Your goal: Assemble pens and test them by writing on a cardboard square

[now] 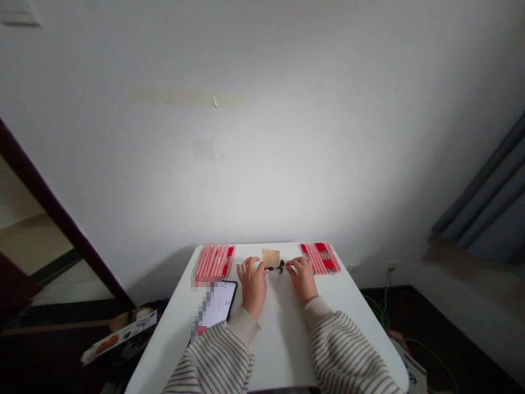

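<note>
Over the far part of the white table, my left hand pinches one end of a thin black stick-like piece between thumb and forefinger. Its other fingers are raised. From the opposite side, my right hand pinches a thin yellowish end in line with it. A small dark part sits between the hands, too small to name. Just behind it lies a tan paper square. A row of pink and red pen-like sticks lies left of my hands, and a similar row lies to the right.
A phone with a lit screen lies beside my left forearm, partly blurred out. The white wall rises behind the table. Green cables and a box are on the floor at right; assorted items stand low at left.
</note>
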A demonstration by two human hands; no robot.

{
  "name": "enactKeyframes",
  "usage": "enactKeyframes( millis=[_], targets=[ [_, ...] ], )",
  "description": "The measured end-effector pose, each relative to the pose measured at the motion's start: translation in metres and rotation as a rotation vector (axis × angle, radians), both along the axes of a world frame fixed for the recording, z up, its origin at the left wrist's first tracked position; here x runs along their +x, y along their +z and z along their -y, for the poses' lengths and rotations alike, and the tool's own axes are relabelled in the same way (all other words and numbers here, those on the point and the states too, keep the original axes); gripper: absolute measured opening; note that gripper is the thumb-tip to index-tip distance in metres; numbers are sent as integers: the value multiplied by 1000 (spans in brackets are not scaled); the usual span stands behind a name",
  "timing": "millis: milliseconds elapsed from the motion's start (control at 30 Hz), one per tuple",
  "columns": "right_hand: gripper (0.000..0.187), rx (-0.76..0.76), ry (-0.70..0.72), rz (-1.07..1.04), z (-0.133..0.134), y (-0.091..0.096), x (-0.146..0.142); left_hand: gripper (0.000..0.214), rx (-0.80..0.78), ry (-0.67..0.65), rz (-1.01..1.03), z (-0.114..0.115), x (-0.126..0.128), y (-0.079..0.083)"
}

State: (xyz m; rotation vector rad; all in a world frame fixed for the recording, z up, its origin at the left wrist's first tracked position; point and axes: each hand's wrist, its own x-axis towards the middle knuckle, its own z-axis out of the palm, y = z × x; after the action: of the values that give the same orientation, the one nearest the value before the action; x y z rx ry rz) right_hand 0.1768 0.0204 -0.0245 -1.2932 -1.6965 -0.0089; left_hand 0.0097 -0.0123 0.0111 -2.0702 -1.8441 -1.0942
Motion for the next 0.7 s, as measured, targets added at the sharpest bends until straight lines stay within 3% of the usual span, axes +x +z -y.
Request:
enactKeyframes(
  millis=[700],
  targets=[
    [25, -25, 50, -77, 2, 4, -1, 11, 22, -61, 77, -3, -1, -6]
  ],
)
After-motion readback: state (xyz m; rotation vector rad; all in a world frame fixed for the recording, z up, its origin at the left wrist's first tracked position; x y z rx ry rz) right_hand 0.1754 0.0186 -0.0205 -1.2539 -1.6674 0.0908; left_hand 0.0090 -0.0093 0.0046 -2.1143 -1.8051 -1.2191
